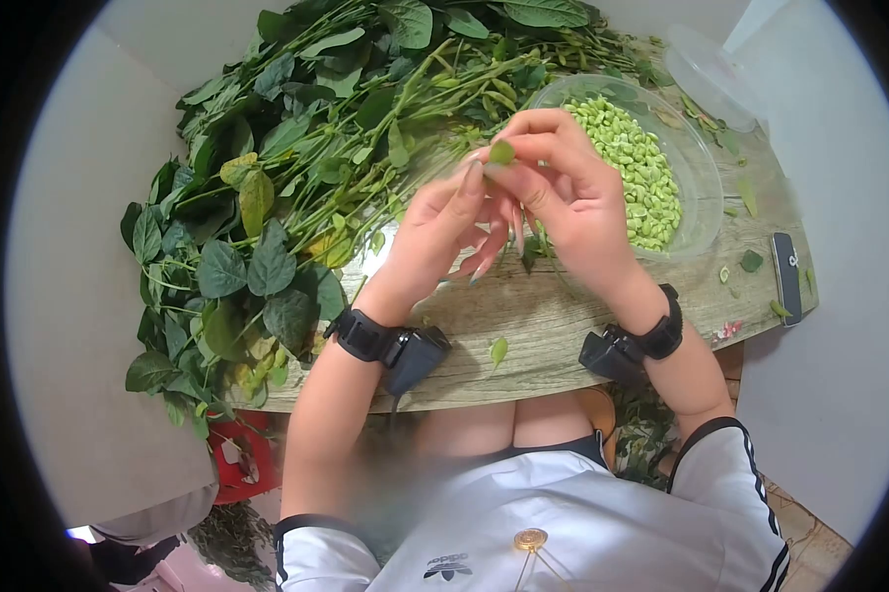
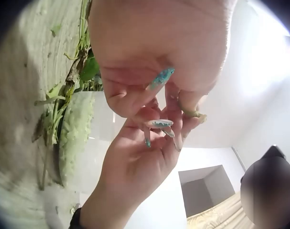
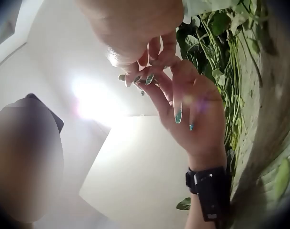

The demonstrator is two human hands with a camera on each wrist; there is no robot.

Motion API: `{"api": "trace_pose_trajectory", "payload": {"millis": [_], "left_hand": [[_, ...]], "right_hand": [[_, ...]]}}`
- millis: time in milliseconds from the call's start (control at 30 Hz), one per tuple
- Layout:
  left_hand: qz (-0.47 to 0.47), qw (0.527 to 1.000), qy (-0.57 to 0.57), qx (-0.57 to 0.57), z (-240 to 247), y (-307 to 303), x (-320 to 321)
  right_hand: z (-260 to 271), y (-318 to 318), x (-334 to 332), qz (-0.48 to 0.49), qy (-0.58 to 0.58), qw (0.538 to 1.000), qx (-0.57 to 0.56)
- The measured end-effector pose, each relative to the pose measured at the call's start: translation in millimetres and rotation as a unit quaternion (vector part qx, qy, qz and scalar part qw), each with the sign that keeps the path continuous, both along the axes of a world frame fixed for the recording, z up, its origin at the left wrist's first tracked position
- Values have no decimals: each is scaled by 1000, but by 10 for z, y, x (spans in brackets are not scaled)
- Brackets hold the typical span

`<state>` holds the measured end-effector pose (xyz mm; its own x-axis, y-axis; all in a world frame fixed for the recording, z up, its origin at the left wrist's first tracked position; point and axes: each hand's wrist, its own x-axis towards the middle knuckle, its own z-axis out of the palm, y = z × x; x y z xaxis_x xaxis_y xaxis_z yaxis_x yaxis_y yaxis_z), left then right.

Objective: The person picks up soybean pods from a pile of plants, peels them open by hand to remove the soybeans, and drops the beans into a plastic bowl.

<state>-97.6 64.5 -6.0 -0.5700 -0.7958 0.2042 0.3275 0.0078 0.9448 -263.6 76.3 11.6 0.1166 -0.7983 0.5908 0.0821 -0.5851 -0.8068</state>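
Note:
Both hands meet above the table, fingertips together around a green pod [image 1: 501, 152]. In the head view the left hand [image 1: 442, 222] pinches its lower left end between thumb and finger. My right hand [image 1: 574, 197] pinches the pod from the other side, thumb below and index finger above. The left wrist view shows the pod [image 2: 191, 113] poking out past the fingertips. Right behind the right hand stands a clear bowl [image 1: 706, 187] of shelled green beans [image 1: 641, 173].
Leafy stalks [image 1: 296, 168] are heaped over the table's left and back. A clear lid [image 1: 715, 79] lies at the back right, a dark phone-like object [image 1: 786, 279] at the right edge. A loose pod [image 1: 499, 350] lies near the front edge [image 1: 523, 393].

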Motion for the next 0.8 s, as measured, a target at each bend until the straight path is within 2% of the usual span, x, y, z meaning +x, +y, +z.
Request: {"api": "trace_pose_trajectory", "payload": {"millis": [33, 67, 133, 167, 233, 367, 433, 567, 667, 733, 767, 800], "left_hand": [[-7, 1000, -10, -4, -17, -14, 12], [-7, 1000, -10, -4, -62, -36, 26], [-12, 998, -41, -42, -137, -75, 47], [-10, 998, -42, -42, -161, -72, 46], [-3, 999, 44, -21, -159, -58, 9], [44, 999, 18, -26, -58, -34, -4], [94, 995, -13, 2, 71, 27, -45], [111, 994, -15, 16, 107, 8, 1], [106, 994, -3, -18, 86, -14, 10], [100, 995, 1, -6, 108, 10, -1], [93, 996, 5, 6, 115, 23, -6], [94, 996, 6, 7, 119, 38, -9]], "right_hand": [[7, 1, 2, -64, 65, 994, -65], [-2, 3, 23, -64, 65, 994, -64], [-26, 11, 78, -131, -13, 988, -83], [-10, 17, 54, -130, -14, 988, -82], [50, 10, -41, -188, 183, 950, -170], [61, -43, -61, -157, 267, 920, -240], [38, -42, -28, -132, 248, 930, -236], [33, -45, -8, -141, 224, 944, -195], [21, -55, -61, -121, 244, 946, -176], [58, 8, -25, -88, 199, 974, -65], [52, 13, -23, -87, 200, 974, -63], [46, 19, -28, -48, 148, 988, 9]]}}
